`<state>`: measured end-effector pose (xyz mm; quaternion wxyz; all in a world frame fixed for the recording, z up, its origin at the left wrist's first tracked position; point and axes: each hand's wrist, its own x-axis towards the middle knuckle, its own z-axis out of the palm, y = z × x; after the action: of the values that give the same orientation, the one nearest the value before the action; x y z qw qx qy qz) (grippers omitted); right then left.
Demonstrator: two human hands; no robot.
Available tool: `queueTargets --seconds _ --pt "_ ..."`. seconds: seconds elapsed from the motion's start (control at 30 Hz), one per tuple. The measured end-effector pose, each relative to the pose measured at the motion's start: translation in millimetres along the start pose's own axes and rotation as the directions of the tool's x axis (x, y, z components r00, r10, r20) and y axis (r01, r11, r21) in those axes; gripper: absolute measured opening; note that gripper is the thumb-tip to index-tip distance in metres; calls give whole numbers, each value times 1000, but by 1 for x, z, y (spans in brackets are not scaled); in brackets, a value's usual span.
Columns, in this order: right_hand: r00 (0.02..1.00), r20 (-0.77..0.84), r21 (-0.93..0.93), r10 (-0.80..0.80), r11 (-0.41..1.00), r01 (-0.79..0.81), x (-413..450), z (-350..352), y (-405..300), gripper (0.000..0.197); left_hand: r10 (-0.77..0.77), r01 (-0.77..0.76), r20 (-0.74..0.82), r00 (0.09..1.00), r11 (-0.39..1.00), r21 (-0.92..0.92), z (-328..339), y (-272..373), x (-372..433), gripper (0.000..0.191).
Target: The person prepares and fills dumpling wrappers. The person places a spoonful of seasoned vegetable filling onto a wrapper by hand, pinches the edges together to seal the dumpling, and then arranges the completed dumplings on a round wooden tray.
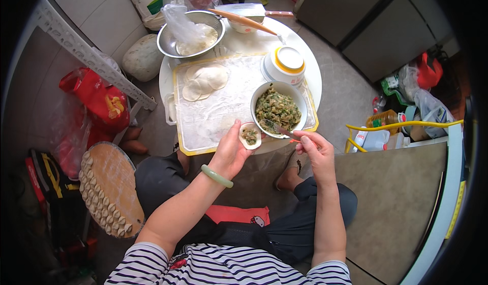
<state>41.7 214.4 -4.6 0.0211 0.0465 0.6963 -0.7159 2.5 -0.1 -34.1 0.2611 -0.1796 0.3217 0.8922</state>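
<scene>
My left hand (232, 150) holds a round dough wrapper (250, 144) with a mound of green-flecked filling on it. In my right hand (315, 152) is the handle of a metal utensil (285, 131), its tip in the filling (277, 109) of a white bowl (303, 99). This bowl stands at the right front of a floured, yellow-rimmed board (213, 121). Several flat dough wrappers (207, 78) overlap at the board's back left. An upturned bowl with a yellow ring (289, 59) sits behind the filling bowl.
A metal basin (219, 43) with dough under plastic, a rolling pin (248, 21) and a cleaver (240, 9) lie at the back of the round white table (314, 71). Left of my knee, a round wooden board (114, 170) bears rows of dumplings (100, 201). A grey-topped cabinet (392, 186) is at right.
</scene>
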Motion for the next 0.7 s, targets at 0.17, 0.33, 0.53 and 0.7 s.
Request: queueTargets --seconds 0.17,0.33,0.53,0.7 --pt "998 0 90 64 994 -64 -19 8 -6 24 -9 9 5 1000 1000 -17 0 1 -3 47" --pt "937 120 -498 -328 797 342 -36 35 -3 25 -18 22 58 998 997 -68 -2 1 -2 45" --pt "804 314 -691 -505 460 558 -56 60 20 35 -22 33 91 996 992 -123 -9 1 0 46" --pt "756 384 -722 -530 338 604 -66 70 21 38 6 5 89 996 992 -126 -17 3 -2 46"
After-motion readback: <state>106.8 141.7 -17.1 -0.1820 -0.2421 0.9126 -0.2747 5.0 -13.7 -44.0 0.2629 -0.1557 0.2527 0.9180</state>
